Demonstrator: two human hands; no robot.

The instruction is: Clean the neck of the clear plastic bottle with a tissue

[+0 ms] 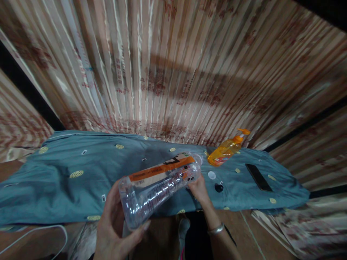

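A clear empty plastic bottle [159, 184] with an orange and white label lies on its side in the air above the near edge of a teal cloth [67, 173]. My left hand [114, 224] is wrapped round its base, nearest the camera. My right hand [199, 189] grips the neck end, fingers curled under it. A white cap [211, 175] and a small black cap [218, 187] lie on the cloth just right of my right hand.
An orange pump bottle [227, 148] lies tilted at the back of the cloth. A black phone [258, 177] rests to the right. Striped curtains [173, 72] hang behind. A white cable [35, 234] runs along the floor at the lower left.
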